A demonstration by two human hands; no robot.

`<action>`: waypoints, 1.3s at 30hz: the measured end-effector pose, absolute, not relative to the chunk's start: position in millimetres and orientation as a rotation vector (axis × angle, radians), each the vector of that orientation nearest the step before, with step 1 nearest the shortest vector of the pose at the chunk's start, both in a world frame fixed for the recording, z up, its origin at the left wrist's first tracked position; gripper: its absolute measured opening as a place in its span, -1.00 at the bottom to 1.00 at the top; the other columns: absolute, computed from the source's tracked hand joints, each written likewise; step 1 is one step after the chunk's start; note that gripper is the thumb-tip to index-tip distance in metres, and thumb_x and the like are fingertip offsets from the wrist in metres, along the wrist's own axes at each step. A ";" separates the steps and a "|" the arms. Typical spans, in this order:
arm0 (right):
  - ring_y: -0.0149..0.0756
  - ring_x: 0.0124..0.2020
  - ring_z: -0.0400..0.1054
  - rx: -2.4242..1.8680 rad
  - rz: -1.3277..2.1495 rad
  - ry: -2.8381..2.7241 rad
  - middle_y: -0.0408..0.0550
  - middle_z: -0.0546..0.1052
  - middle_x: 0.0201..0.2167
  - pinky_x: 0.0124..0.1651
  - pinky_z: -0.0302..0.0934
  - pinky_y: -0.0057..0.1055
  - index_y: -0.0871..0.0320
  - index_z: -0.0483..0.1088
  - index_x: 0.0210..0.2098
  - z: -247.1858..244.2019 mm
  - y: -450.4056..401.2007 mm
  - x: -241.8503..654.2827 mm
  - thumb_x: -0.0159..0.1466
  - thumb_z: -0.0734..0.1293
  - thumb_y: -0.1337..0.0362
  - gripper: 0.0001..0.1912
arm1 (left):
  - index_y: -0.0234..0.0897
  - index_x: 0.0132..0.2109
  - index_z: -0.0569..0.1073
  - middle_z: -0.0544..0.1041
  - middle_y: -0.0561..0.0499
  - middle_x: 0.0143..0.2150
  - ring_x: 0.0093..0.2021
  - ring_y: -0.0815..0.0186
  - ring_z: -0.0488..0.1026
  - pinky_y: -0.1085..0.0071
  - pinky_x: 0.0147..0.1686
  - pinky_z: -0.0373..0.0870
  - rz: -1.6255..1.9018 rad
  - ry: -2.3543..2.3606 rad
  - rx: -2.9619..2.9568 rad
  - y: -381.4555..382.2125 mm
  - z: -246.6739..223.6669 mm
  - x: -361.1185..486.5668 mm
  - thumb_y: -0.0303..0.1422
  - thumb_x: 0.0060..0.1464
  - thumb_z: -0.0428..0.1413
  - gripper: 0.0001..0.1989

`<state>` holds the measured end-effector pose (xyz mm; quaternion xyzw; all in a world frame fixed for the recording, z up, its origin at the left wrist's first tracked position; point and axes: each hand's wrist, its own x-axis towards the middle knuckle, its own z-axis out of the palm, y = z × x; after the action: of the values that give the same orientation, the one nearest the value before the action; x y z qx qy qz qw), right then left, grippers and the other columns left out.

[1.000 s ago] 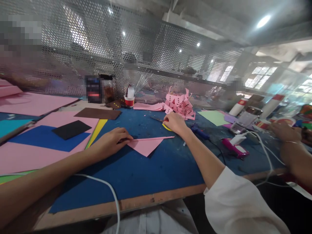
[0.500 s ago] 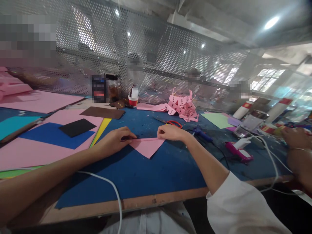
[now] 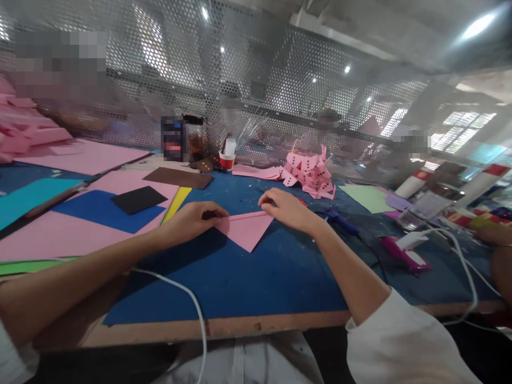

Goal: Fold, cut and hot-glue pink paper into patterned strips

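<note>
In the left hand, the left corner of a pink paper triangle is pinched between thumb and fingers. The right end of its top edge is touched by the right hand; whether it is gripped there cannot be told.

At the front, the wooden edge of the blue table is crossed by a white cord. Past the cord, the pink triangle is laid on the blue top, with its point turned to the front. A thin strip is folded along its long far side. Both hands are held low, backs up, with the fingers bent and the wrists apart. The two corners of the triangle are partly covered by fingers.

To the left, black paper is set on blue paper, with pink sheets below. To the right, a blue glue gun and a bright pink thing with a white plug are seen. Something red is mostly hidden behind the right hand. Another person's hand is blurred and cut off at the right side.

Farther back, brown paper, a red and white cup and a heap of dotted pink strips are placed before a metal screen full of holes. Shapes behind it are too blurry to name.
</note>
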<state>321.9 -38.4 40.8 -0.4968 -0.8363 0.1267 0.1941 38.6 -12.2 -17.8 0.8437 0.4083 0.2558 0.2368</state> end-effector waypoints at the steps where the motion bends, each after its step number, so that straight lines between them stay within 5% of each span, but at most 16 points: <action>1: -0.25 -0.05 0.38 -1.353 0.236 -2.299 -0.01 0.53 -0.11 0.02 0.16 -0.36 0.14 0.46 -0.18 46.5 -44.5 317.3 0.36 0.23 0.35 -0.83 | -0.18 -0.11 0.59 0.65 0.01 -0.19 -0.19 0.20 0.56 0.32 -0.14 0.45 0.711 1.100 2.280 -13.0 -16.2 38.6 -0.19 0.15 0.11 -0.74; 5: -0.28 -0.12 0.39 -1.124 0.096 -2.322 -0.06 0.54 -0.18 -0.04 0.19 -0.39 0.11 0.44 -0.19 61.9 -75.0 302.8 0.40 0.25 0.31 -0.87 | -0.23 -0.09 0.55 0.62 0.03 -0.34 -0.37 0.28 0.53 0.36 -0.28 0.45 0.682 0.976 2.141 -15.0 -11.2 37.8 -0.19 0.18 0.10 -0.72; 10: -0.19 -0.09 0.38 -0.989 -0.165 -2.564 0.01 0.55 -0.19 0.02 0.14 -0.27 0.12 0.46 -0.17 40.6 -103.5 299.3 0.46 0.21 0.22 -0.79 | -0.25 -0.08 0.56 0.62 -0.01 -0.29 -0.39 0.30 0.52 0.38 -0.35 0.43 0.677 0.960 2.056 -10.7 -10.8 34.8 -0.17 0.14 0.14 -0.70; 17: -0.09 -0.04 0.29 -1.042 -0.401 -2.620 0.11 0.48 -0.05 0.02 0.16 -0.17 0.18 0.37 0.05 7.7 -104.7 307.2 0.38 0.33 0.25 -0.72 | -0.27 -0.11 0.57 0.59 0.02 -0.33 -0.44 0.34 0.47 0.41 -0.40 0.39 0.687 0.972 1.938 -12.7 -4.1 35.5 -0.19 0.08 0.18 -0.70; 29: -0.12 0.02 0.25 -0.998 -0.526 -2.644 0.08 0.45 0.05 0.10 0.08 -0.14 0.16 0.35 0.09 4.0 -105.2 309.1 0.42 0.22 0.41 -0.73 | -0.23 -0.03 0.55 0.59 0.02 -0.34 -0.43 0.38 0.47 0.51 -0.52 0.25 0.605 0.977 1.848 -7.8 -13.7 31.4 -0.18 0.13 0.19 -0.69; 39: -0.24 -0.16 0.34 -0.859 -0.338 -2.650 -0.03 0.56 -0.24 -0.11 0.08 -0.26 0.18 0.46 -0.18 -4.7 -105.5 304.2 0.49 0.19 0.22 -0.75 | -0.18 -0.14 0.61 0.65 0.02 -0.15 -0.13 0.20 0.53 0.33 -0.09 0.38 0.602 1.080 2.283 -24.5 -10.6 41.3 -0.23 0.15 0.12 -0.76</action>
<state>304.2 -105.5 -4.7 -0.3018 -0.9311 -0.1188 0.1670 41.3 -24.5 -10.6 0.8469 0.4007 0.2233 0.2692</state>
